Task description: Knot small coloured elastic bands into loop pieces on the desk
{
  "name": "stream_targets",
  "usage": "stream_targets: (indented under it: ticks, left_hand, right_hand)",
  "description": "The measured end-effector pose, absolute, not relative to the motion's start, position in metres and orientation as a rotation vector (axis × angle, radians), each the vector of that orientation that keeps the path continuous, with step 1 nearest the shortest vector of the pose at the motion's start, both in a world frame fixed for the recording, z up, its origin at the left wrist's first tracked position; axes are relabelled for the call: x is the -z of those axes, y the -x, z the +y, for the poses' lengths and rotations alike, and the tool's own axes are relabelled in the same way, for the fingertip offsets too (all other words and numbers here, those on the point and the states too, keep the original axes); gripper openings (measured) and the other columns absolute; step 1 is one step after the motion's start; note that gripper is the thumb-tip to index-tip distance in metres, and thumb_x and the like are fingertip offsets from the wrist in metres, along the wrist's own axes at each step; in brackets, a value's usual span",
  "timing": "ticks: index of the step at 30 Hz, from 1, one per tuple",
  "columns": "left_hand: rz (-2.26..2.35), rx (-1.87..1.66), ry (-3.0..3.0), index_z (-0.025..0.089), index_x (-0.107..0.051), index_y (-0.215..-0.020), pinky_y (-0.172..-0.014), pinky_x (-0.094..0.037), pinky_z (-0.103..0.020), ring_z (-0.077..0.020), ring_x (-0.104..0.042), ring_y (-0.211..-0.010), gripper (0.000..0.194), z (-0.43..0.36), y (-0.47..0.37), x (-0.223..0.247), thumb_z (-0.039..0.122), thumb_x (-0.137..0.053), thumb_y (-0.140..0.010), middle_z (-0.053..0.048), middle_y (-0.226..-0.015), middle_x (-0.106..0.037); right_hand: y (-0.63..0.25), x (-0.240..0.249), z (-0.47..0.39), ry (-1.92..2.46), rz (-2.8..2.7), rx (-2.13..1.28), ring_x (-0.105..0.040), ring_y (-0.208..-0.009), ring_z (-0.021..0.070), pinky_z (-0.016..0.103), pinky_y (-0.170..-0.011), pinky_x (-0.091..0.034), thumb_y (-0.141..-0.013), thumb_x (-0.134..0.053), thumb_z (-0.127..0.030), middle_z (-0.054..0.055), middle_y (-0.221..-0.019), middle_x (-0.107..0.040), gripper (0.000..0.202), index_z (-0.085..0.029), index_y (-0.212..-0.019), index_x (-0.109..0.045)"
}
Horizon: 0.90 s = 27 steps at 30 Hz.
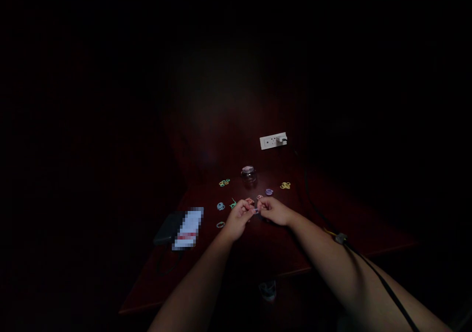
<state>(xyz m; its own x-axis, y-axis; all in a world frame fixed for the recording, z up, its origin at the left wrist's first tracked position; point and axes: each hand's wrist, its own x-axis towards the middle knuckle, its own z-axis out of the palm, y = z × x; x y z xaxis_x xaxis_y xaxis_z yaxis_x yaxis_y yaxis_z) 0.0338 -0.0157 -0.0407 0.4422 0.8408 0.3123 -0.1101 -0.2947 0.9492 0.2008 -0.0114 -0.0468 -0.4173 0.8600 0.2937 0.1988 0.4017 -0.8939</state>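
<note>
Deep shadow surrounds a dark red, faintly glossy tabletop (265,253), with a white rectangular socket plate (267,142) on the wall behind it. Your left hand (239,218) and right hand (272,210) meet over the middle of the table, thumbs and fingertips seemingly pinching a small pale lilac band (256,210) from opposite sides. That band sits in the gap between your hands, though it is too small and dim to tell whether it is stretched or twisted.

To handle it well, pinch only its edges with the tips, and pull evenly from both sides; a thin, soft-looking band like this would probably spring away if one side slipped. Since light is poor, bring it clear of the pinkish bands (250,201) just beyond your left fingers, so you can judge its shape against the plain tabletop.

Mind your knuckles, too: the tangled green band (233,204) lies just beside your left hand, and the purple bands (269,192) lie just beyond your right. Watch also the black cable (368,263) crossing your right forearm, as it could tug or drag. Farther back stands the clear, rounded, lidded jar (249,175), well apart from your fingers.
</note>
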Motion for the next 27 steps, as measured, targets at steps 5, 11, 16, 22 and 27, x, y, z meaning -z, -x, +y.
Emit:
stream_targets:
  ticks: [5, 11, 16, 22, 27]
  left_hand:
    - [0.653, -0.983, -1.382, 0.018, -0.038, -0.076, -0.044, -0.026, -0.016, -0.003, -0.036, -0.044, 0.035, -0.012, -0.032, 0.044, 0.033, -0.065, -0.061, 0.005, -0.062, -0.049]
    - [0.701, -0.933, -1.358, 0.018, -0.04, -0.077, -0.042, -0.023, -0.016, -0.0023, -0.032, -0.04, 0.029, -0.014, -0.033, 0.039, 0.03, -0.06, -0.061, 0.006, -0.056, -0.046]
    - [0.678, -0.919, -1.407, 0.018, -0.038, -0.072, -0.04, -0.02, -0.016, -0.0027, -0.029, -0.038, 0.025, -0.015, -0.035, 0.039, 0.029, -0.058, -0.062, 0.009, -0.048, -0.038]
    - [0.772, -1.03, -1.494, 0.018, -0.039, -0.071, -0.041, -0.022, -0.017, -0.0039, -0.034, -0.04, 0.029, -0.015, -0.036, 0.04, 0.031, -0.062, -0.061, 0.008, -0.05, -0.042]
    - [0.834, -1.155, -1.552, 0.016, -0.043, -0.072, -0.049, -0.03, -0.018, -0.0051, -0.043, -0.048, 0.03, -0.018, -0.034, 0.04, 0.032, -0.066, -0.063, 0.005, -0.057, -0.049]
  right_hand:
    - [-0.2, 0.045, -0.014, 0.92, -1.846, -1.07, -0.037, -0.038, 0.0051, 0.016, -0.038, -0.026, -0.067, -0.05, -0.017, -0.008, -0.046, -0.041, 0.006, -0.017, -0.067, -0.044]
    - [-0.197, 0.041, -0.017, 0.892, -1.832, -1.14, -0.037, -0.038, 0.0047, 0.016, -0.038, -0.028, -0.065, -0.049, -0.015, -0.008, -0.047, -0.041, 0.004, -0.017, -0.067, -0.046]
    - [-0.195, 0.038, -0.02, 0.869, -1.858, -1.149, -0.037, -0.04, 0.0046, 0.016, -0.04, -0.028, -0.064, -0.048, -0.013, -0.008, -0.047, -0.042, 0.004, -0.016, -0.066, -0.046]
    - [-0.194, 0.038, -0.018, 0.895, -1.86, -1.145, -0.039, -0.039, 0.0052, 0.017, -0.039, -0.03, -0.065, -0.049, -0.014, -0.008, -0.046, -0.043, 0.003, -0.016, -0.066, -0.048]
    - [-0.195, 0.041, -0.015, 0.908, -1.804, -1.147, -0.04, -0.037, 0.0053, 0.017, -0.039, -0.031, -0.065, -0.048, -0.015, -0.008, -0.045, -0.044, 0.002, -0.016, -0.065, -0.046]
